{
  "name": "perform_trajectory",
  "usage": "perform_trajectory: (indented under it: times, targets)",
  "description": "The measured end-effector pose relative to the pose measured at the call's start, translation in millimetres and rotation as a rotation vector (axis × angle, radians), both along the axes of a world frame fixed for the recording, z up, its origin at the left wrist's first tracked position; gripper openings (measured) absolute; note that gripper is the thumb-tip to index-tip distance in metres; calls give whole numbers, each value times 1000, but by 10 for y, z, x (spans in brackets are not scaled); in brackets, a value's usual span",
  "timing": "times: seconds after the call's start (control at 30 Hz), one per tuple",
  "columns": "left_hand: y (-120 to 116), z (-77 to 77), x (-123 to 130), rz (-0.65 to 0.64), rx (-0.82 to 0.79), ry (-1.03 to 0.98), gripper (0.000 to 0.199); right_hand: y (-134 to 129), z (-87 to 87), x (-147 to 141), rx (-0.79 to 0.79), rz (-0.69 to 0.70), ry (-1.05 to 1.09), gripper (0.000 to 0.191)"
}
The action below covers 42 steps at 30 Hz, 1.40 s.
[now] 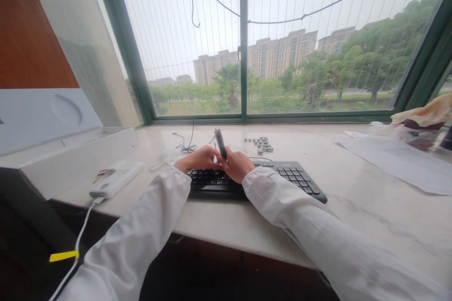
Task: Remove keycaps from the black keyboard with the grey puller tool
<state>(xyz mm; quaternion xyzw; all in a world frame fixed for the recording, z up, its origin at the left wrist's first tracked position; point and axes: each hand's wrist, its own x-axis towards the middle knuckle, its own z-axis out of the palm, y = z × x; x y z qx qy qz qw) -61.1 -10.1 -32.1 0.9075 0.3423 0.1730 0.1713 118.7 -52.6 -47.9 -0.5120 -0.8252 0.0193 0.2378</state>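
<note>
A black keyboard (219, 194) lies on the pale stone-look counter, and both my hands are over its middle and left keys. My right hand (238, 164) is closed round a dark stick-shaped tool (221, 143), which points up and slightly left; its lower end is hidden by the fingers. Against it rests my left hand (202, 157), fingers bent and thumb and fingertips brought together beside the right fingertips. Whatever is in that pinch is too small to make out. Several loose keycaps (261, 143) are laid out in short rows behind the keyboard.
A coiled dark cable (188, 147) and a small blue item (212, 139) lie behind my hands. To the left sit a white power strip (118, 181) with keys on it and an open white box (81, 160). Papers (399, 160) lie right; a window spans the back.
</note>
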Motion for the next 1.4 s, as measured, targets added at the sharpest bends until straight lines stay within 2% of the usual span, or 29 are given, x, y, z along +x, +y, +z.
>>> perform_trajectory:
  times: [0.1, 0.27, 0.33, 0.5, 0.6, 0.77, 0.9, 1.13, 1.23, 1.4]
  targets:
    - [-25, 28, 27, -27, -13, -30, 27, 40, 4, 22, -19, 12, 61, 32]
    - [-109, 117, 50, -7, 38, -75, 52, 94, 29, 62, -34, 76, 155, 36]
    - [-141, 143, 57, -19, 32, -87, 54, 106, 40, 77, -32, 102, 175, 35]
    - [-126, 166, 28, -15, 11, -92, 40, 149, 59, 127, -47, 134, 189, 31]
    - [-70, 156, -23, 2, 33, -13, 36, 179, 65, 148, -81, 94, 141, 31]
    - [-20, 107, -40, -79, 29, 43, 28, 186, 78, 155, -130, 33, 122, 32]
    - [-12, 84, -9, -96, 74, 48, 27, 167, 97, 156, -209, 10, 141, 32]
    - [-60, 116, 36, -55, 114, 83, 21, 119, 100, 96, -262, -113, 161, 31]
    - [-93, 128, 66, -15, 79, 109, 21, 90, 88, 63, -248, -136, 149, 33]
    - [-122, 124, 115, 53, 118, 123, 17, 64, 48, 23, -204, -178, 125, 37]
